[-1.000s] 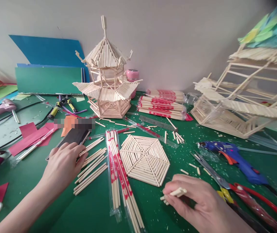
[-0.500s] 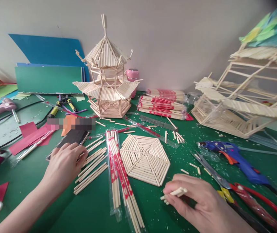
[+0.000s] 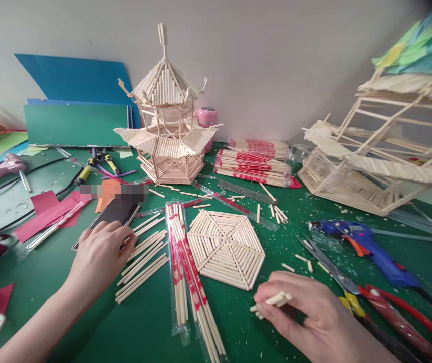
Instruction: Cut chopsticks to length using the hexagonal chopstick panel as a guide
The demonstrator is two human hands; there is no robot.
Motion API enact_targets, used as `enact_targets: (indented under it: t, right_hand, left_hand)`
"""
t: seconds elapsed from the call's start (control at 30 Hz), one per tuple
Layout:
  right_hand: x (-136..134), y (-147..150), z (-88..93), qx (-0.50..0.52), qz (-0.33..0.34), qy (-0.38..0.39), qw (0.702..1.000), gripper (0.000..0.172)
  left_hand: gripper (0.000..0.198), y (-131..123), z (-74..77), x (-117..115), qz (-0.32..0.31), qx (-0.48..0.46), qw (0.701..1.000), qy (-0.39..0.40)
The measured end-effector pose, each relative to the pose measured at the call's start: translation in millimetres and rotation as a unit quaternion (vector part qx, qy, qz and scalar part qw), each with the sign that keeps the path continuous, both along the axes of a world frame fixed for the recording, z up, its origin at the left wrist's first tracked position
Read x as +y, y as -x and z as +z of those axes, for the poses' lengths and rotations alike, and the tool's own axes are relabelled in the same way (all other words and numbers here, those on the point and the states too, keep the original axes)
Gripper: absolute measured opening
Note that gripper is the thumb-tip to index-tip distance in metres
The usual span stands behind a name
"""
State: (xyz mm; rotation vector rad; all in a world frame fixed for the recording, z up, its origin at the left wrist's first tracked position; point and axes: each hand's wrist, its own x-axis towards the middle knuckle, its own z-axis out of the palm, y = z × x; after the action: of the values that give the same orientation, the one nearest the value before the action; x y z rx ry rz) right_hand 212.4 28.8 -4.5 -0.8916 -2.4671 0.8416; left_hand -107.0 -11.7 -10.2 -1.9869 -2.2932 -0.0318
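Observation:
My left hand (image 3: 102, 257) rests over the lower part of a black phone (image 3: 114, 214), its fingers loosely bent and a little apart, with the fingertips partly hidden. Right beside it, several cut wooden sticks (image 3: 143, 275) lie in a loose fan. At the lower right, my right hand (image 3: 303, 315) pinches a few short wooden stick pieces (image 3: 278, 300) between thumb and fingers. Between the hands lies a flat polygonal panel (image 3: 226, 247) made of sticks in a web pattern. Plastic-wrapped chopsticks (image 3: 189, 267) with red paper lie left of the panel.
A stick pagoda (image 3: 166, 121) stands at the back, with packs of chopsticks (image 3: 254, 164) beside it. On the right are a larger stick building (image 3: 375, 151), a blue glue gun (image 3: 371, 249) and scissors (image 3: 333, 269). Pliers (image 3: 95, 164) and a pink glue gun (image 3: 4, 169) lie left.

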Motion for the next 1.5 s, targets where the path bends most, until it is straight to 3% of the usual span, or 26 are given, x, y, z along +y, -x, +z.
enact_targets:
  t: [0.43,0.97,1.07,1.27,1.4,1.5]
  right_hand:
    - [1,1,-0.5,0.005,0.005,0.007,1.000,0.017]
    - [0,1,2.0,0.010,0.000,0.029,1.000,0.018]
    - [0,1,5.0,0.031,-0.001,0.038,0.999,0.020]
    - [0,2,11.0,0.067,-0.012,0.120,0.990,0.027]
    - [-6,10,14.0,-0.039,-0.011,0.194,0.980,0.033]
    - [-13,22,16.4,-0.131,-0.022,0.153,0.979,0.034]
  left_hand:
    - [0.036,0,1.2,3,0.018,0.003,1.000,0.002]
    - [0.039,3,0.2,1,-0.018,0.005,1.000,-0.016]
    - [0.039,-3,0.0,-5,-0.067,-0.024,0.995,-0.069]
    - [0.039,-27,-9.3,-23,-0.260,-0.076,0.958,-0.089]
    - [0.033,-30,-22.9,-26,-0.267,-0.066,0.956,-0.099]
    - [0.024,-26,-29.3,-23,-0.233,-0.069,0.963,-0.113]
